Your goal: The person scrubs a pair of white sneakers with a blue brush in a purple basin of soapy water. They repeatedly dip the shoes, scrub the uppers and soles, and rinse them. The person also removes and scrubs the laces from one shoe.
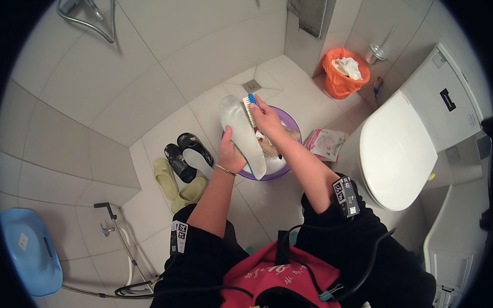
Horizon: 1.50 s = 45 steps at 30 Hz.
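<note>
My left hand (231, 154) holds a pale, translucent insole (243, 133) by its near side, thumb on its upper face. In my right hand (267, 116) is a scrub brush (249, 111) with a blue back and white bristles; the bristles face the insole's right edge, and whether they touch it I cannot tell. Below both hands stands a purple basin (293, 117) with whitish suds and tan and reddish items, partly hidden by the insole and my right forearm. Another pale insole (197, 162) lies by the slippers to the left.
Black slippers (180, 163) and green slippers (166, 179) stand left on the tiled floor. A floor drain (251, 86) lies beyond the basin. Right of it are a plastic package (325, 144), an orange-lined bin (341, 86) and a toilet (397, 151). A blue tub (31, 252) is at far left.
</note>
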Motion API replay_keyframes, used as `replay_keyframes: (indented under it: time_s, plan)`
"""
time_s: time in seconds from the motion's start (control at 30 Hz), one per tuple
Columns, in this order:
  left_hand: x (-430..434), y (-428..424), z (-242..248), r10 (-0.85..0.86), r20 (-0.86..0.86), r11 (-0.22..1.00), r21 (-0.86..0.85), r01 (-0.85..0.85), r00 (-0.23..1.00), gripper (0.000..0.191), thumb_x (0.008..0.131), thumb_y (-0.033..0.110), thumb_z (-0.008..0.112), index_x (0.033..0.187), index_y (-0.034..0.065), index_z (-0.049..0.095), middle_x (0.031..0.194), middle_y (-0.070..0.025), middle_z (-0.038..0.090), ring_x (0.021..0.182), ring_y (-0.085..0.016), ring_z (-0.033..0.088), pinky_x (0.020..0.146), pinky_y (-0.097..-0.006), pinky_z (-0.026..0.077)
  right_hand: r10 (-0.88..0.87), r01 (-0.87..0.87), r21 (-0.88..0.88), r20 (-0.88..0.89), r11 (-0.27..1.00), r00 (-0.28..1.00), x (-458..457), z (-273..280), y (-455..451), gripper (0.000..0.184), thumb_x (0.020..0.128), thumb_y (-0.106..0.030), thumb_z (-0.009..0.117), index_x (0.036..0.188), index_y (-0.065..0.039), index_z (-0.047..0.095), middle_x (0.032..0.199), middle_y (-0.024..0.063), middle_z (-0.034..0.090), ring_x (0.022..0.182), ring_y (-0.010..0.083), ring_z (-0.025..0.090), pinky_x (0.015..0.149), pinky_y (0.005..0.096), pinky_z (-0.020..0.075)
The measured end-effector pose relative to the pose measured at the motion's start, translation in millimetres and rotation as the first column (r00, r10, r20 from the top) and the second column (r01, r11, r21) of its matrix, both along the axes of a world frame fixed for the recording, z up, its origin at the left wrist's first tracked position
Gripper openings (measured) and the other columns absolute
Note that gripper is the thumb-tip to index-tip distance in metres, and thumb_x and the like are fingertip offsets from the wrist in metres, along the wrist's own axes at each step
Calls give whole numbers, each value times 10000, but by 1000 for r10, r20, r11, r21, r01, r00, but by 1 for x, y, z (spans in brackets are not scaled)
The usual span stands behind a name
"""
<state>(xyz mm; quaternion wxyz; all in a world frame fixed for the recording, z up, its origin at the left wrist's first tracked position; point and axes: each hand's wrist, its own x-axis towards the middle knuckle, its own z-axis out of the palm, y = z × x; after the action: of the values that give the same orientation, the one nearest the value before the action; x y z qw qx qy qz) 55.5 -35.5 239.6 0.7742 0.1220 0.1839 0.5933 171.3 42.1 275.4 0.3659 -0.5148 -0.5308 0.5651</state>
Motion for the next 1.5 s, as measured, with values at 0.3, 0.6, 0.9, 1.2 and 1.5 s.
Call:
replay_keyframes:
  time_s: [0.3, 0.6, 0.9, 1.2, 1.5]
  plan:
    - [-28, 3, 19, 15, 162, 987, 155, -41, 987, 574, 955, 470, 311, 1362, 67, 338, 1333, -192, 431, 1236, -346, 416, 1037, -486, 335, 246, -245, -83, -5, 966, 969, 0, 18, -39, 660, 743, -136, 649, 1348, -53, 398, 763, 19, 551, 558, 66, 465, 470, 216, 382]
    - [-26, 4, 21, 240, 93, 964, 96, -249, 966, 492, 956, 437, 327, 1401, 231, 289, 1418, -187, 331, 1309, -377, 321, 1089, -555, 212, 245, -547, 220, 719, 808, 650, -13, 31, -94, 540, 918, -334, 476, 1417, -213, 309, 1213, 249, 444, 944, 394, 593, 762, 457, 512]
    - [-3, 3, 4, 58, -25, 991, -122, -60, 998, 595, 970, 479, 227, 1398, 79, 329, 1412, -72, 392, 1279, -242, 392, 1075, -381, 295, -119, -325, 455, 712, 829, 692, -22, 16, -75, 493, 919, -312, 477, 1396, -283, 358, 1032, 262, 498, 700, 399, 603, 603, 443, 515]
    - [6, 8, -11, 19, 13, 996, -83, -18, 1000, 537, 990, 437, 193, 1407, 122, 314, 1437, -40, 363, 1302, -243, 365, 1091, -387, 276, -141, -265, 421, 718, 868, 681, -16, 9, -60, 488, 921, -329, 470, 1392, -292, 352, 995, 217, 489, 717, 388, 603, 607, 466, 506]
    - [-11, 11, -14, 54, -18, 998, 20, -54, 998, 571, 976, 484, 219, 1396, 114, 334, 1408, -97, 393, 1292, -275, 370, 1084, -427, 275, -56, -388, 351, 799, 852, 599, -10, 5, -82, 491, 929, -331, 453, 1404, -322, 327, 1110, 237, 484, 799, 391, 618, 681, 453, 522]
